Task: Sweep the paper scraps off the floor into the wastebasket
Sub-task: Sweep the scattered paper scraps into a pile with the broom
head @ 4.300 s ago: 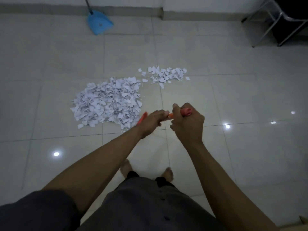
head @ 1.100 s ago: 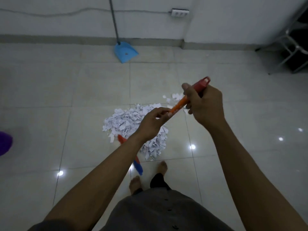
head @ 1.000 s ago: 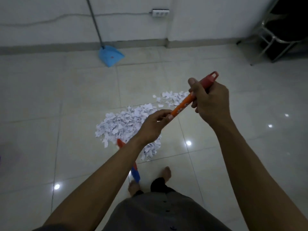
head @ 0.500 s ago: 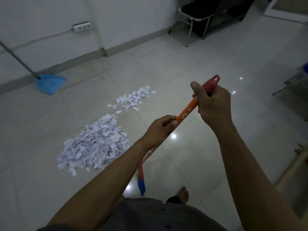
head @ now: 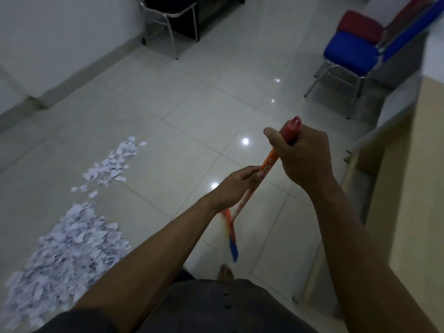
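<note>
On the tiled floor (head: 204, 121) the paper scraps (head: 64, 255) lie heaped, now far left, with a blue chair (head: 348, 54) newly in view. The orange broom (head: 270, 161) — its handle print unreadable — is grasped by the right hand (head: 302, 157) at the red cap, left hand (head: 237, 183) lower.

We have a single view — a wide-angle camera on the person's head, facing forward and steeply down at the tiled floor (head: 204, 121). The left hand (head: 236, 186) and right hand (head: 305, 159) on the broom handle (head: 270, 162) sit mid-frame, close to the lens; paper scraps (head: 62, 255) lie lower left, a blue chair (head: 346, 52) farther off, upper right.
</note>
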